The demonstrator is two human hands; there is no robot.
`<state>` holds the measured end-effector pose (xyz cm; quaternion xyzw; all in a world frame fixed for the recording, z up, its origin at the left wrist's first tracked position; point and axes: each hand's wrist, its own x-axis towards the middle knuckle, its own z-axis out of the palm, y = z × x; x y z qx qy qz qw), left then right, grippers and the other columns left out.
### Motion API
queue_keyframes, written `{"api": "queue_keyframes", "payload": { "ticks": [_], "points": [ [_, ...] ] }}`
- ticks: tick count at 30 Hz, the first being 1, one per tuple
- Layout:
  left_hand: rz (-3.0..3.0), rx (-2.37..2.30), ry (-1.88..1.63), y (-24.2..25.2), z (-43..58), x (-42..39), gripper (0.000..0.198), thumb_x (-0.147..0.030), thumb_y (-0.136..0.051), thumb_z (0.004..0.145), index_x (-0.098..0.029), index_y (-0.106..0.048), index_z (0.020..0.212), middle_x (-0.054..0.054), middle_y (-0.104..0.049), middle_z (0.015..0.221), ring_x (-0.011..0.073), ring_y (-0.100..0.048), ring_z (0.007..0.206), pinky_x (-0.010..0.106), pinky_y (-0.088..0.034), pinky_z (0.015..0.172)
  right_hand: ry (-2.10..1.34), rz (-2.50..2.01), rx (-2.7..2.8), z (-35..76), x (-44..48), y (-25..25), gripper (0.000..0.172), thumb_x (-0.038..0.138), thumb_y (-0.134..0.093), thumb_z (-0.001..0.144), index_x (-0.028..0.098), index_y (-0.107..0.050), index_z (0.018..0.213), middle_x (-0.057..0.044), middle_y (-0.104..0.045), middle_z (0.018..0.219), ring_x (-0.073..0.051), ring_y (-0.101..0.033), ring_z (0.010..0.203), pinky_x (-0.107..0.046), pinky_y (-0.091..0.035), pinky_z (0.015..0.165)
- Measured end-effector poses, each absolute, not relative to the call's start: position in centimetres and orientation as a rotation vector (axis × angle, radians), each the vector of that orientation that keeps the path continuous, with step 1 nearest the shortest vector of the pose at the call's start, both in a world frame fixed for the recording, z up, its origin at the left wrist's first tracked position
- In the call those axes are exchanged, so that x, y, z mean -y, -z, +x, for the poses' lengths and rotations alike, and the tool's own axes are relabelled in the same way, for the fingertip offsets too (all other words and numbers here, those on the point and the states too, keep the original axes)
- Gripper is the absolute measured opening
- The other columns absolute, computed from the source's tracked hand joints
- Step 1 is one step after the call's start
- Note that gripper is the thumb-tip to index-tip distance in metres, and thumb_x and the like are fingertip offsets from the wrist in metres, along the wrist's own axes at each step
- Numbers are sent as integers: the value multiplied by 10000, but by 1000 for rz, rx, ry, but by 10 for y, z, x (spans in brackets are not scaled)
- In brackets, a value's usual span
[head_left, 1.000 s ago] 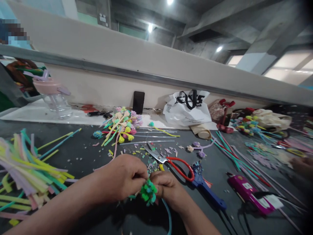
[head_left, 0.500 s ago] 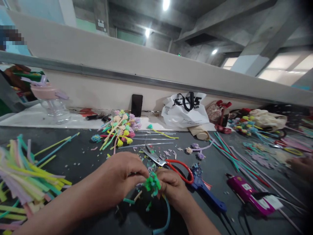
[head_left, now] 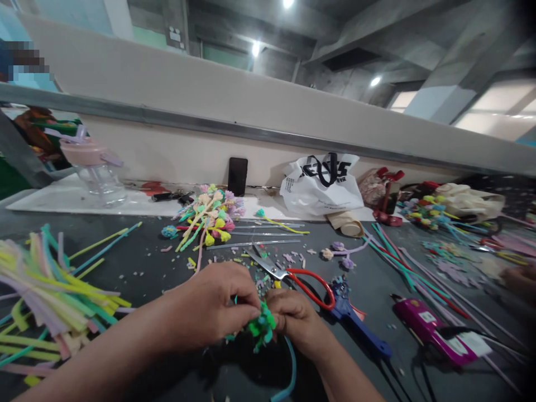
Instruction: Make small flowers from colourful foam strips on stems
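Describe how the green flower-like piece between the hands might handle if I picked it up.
The green flower-like piece is probably light: it looks small beside the left hand and right hand holding it. Its knobbly outline suggests it would rock rather than roll smoothly, and probably not slip easily.

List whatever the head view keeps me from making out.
In the head view:
Whether the flat blue strip joins the green petalled cluster: hidden by the right hand.
Another person's hand: cut off by the right edge.
Print on the magenta plastic device: too small.
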<state>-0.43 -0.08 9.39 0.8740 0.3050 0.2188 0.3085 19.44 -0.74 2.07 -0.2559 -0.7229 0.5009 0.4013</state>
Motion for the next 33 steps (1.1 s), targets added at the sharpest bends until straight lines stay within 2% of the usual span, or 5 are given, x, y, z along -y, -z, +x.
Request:
{"api": "queue_keyframes", "payload": {
  "ticks": [11,16,21,27,33],
  "points": [
    [2062,-833,-568,-91,-1,0,127,-170,-545,746,-149,-651,681,-18,-570,660,88,-540,634,178,-398,589,-1254,-596,1798,197,7,-17,310,372,-583,800,155,-612,581,-7,-510,564,-126,-489,575,-245,-375,568],
    [2052,-975,-680,-85,4,5,109,-152,-529,693,-151,-593,604,-39,-523,614,75,-480,580,179,-351,538,-1231,-590,1815,198,7,-19,302,354,-580,804,160,-603,574,-2,-484,566,-126,-471,579,-250,-361,572],
    [1682,-1016,-481,-82,6,2,112,-218,-506,695,-152,-596,682,-47,-513,545,82,-444,502,180,-327,458,-1212,-562,1803,196,9,-21,268,342,-573,811,173,-615,606,8,-470,571,-120,-456,570,-248,-353,569],
    [2112,-1142,-719,-77,13,10,150,-93,-468,666,-155,-555,562,-20,-520,600,99,-465,569,212,-330,523,-1209,-627,1852,196,9,-22,288,361,-560,818,171,-632,616,4,-473,572,-124,-457,578,-248,-339,560],
    [2218,-1114,-750,-84,9,9,176,-123,-485,732,-158,-590,594,-9,-552,621,109,-494,598,220,-358,562,-1401,-682,1594,197,10,-13,250,351,-633,764,164,-652,600,3,-482,578,-114,-456,563,-239,-337,533]
  ]
}}
